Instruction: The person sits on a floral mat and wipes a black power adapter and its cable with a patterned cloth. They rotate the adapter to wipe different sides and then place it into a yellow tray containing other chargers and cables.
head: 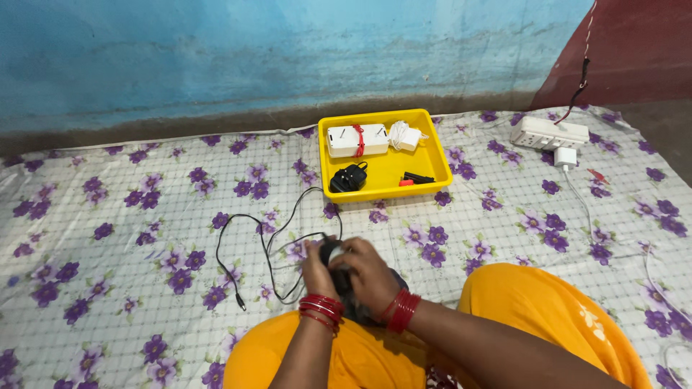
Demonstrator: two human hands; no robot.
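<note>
Both hands closed round the black adapter [333, 253] at lap level, left hand [317, 272] & right hand [369, 274] gripping tight w/ thin cable [268, 248] looping left — best keep loops even, no kinks.

You're getting soft, even light; shadows are staying faint. The yellow tray [380, 193] is reading bright, no glare. Edges are bowing slightly; focus is holding sharp throughout.
</note>
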